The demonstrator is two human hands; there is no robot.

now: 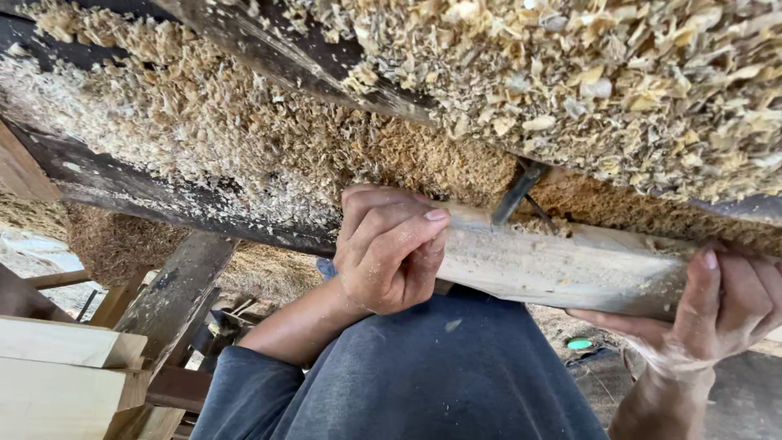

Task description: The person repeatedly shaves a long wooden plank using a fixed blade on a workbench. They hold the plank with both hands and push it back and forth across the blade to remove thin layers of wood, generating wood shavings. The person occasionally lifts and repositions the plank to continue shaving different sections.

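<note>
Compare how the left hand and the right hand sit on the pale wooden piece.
The left hand is curled into a fist around one end of the wooden piece, knuckles toward the camera; the right hand cups the other end from below, thumb up over its side. The left hand shows whole; the right hand is cut by the picture edge. Both grip the same piece.

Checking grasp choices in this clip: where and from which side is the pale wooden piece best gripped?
Probably at its two ends, as now: the left hand wraps the near end, the right hand cups the far end from below. The wooden piece is long and lies level against the shavings-covered bench, with a metal tool touching its top middle, so the middle is best left free.
</note>
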